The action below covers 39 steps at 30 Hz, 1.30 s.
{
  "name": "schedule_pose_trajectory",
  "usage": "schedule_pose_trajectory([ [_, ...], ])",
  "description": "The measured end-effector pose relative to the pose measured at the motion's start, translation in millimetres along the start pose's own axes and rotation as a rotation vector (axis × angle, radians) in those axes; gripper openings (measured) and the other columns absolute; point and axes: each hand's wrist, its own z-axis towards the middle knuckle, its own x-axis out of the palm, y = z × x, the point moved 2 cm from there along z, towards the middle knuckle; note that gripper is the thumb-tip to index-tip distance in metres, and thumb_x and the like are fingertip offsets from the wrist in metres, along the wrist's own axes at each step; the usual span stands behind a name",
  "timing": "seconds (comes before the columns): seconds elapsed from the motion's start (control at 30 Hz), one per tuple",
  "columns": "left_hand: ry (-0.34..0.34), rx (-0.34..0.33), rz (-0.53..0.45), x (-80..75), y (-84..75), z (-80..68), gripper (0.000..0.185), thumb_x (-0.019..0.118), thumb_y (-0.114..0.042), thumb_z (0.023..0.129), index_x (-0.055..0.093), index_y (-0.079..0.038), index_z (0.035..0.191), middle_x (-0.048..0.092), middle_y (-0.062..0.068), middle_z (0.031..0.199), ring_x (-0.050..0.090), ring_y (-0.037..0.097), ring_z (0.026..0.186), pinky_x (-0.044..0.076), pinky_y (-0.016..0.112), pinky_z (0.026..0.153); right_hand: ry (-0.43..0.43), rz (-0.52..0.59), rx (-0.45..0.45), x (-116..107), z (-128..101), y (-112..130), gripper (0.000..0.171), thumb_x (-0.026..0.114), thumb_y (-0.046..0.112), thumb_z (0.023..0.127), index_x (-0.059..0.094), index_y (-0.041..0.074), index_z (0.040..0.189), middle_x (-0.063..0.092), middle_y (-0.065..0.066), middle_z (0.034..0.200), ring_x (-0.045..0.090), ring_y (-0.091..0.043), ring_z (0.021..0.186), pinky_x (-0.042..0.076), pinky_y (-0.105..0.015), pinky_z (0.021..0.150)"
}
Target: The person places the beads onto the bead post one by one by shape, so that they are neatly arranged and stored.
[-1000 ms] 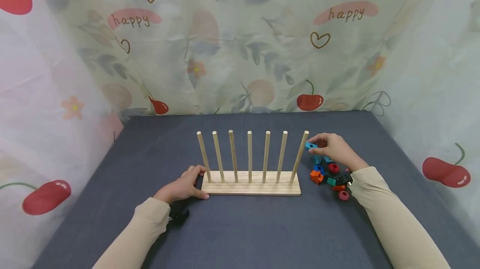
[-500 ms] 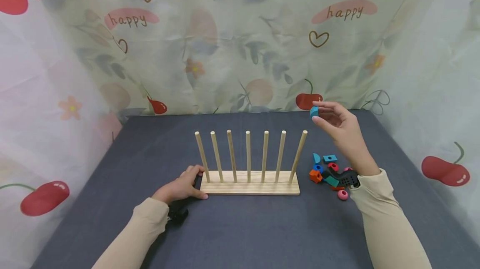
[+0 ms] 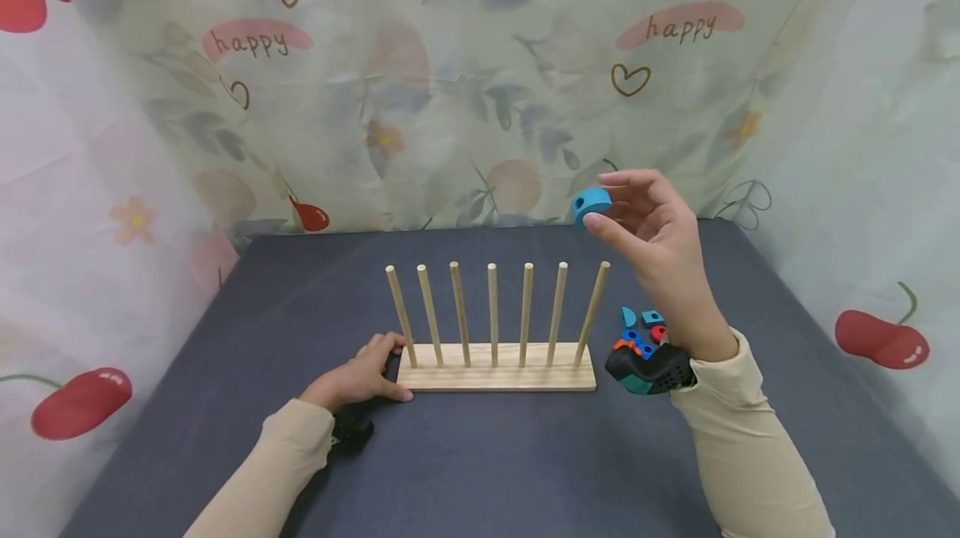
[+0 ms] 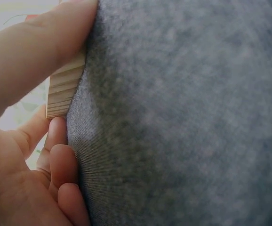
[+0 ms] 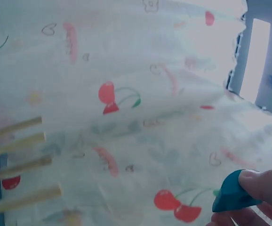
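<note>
Blue bead (image 3: 591, 204), with a hole through its face, pinched between the thumb and fingertips of the right hand (image 3: 654, 242). The bead is raised in the air, above and slightly to the right of the top of the rightmost peg (image 3: 592, 314), and clear of it. In the right wrist view the same blue bead (image 5: 233, 192) appears at the lower right, gripped by the fingertips (image 5: 263, 184), with four peg tips (image 5: 25, 165) projecting from the left edge.

Peg rack (image 3: 497, 377): a wooden base carrying seven upright pegs in a row, the outer ones seeming to lean outward. The left hand (image 3: 362, 375) grasps the left end of the base, thumb along the near edge and fingers curled at the end; the left wrist view shows the thumb (image 4: 37, 52) pressed on the wood edge (image 4: 63, 89).

Loose beads (image 3: 641, 329), blue, red and orange, lie in a small heap on the table just right of the rack, partly hidden by the right wrist.

Grey cloth table (image 3: 480, 455); backdrop curtain (image 3: 420, 79) printed with cherries.
</note>
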Motion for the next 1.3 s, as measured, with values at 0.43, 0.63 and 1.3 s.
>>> schedule_pose_trajectory([
  [0.43,0.000,0.009,-0.005,-0.9,-0.1,-0.9,0.072,0.087,-0.026,0.072,0.046,-0.008,0.129,0.044,0.013,0.121,0.039,0.030,0.113,0.031,0.053,0.099,0.147,0.051,0.020,55,3,4,0.037,0.065,0.002,0.090,0.057,-0.001,0.125,0.058,-0.001,0.116,0.063,-0.016,0.102,0.052,-0.026,0.084],
  [0.63,0.001,0.021,-0.003,-1.6,-0.3,-1.3,0.073,0.086,-0.027,0.072,0.046,-0.007,0.129,0.043,0.014,0.121,0.039,0.030,0.112,0.031,0.053,0.097,0.163,0.097,0.004,79,1,-8,0.035,0.063,-0.001,0.091,0.056,-0.003,0.125,0.059,-0.006,0.116,0.063,-0.014,0.101,0.051,-0.028,0.085],
  [1.3,-0.005,0.016,-0.011,-0.9,0.4,-0.8,0.071,0.087,-0.027,0.072,0.047,-0.009,0.128,0.044,0.012,0.121,0.039,0.029,0.112,0.031,0.053,0.098,0.084,0.046,-0.209,128,-19,-71,0.037,0.062,-0.003,0.091,0.054,-0.001,0.127,0.055,-0.016,0.119,0.058,-0.011,0.099,0.049,-0.025,0.084],
])
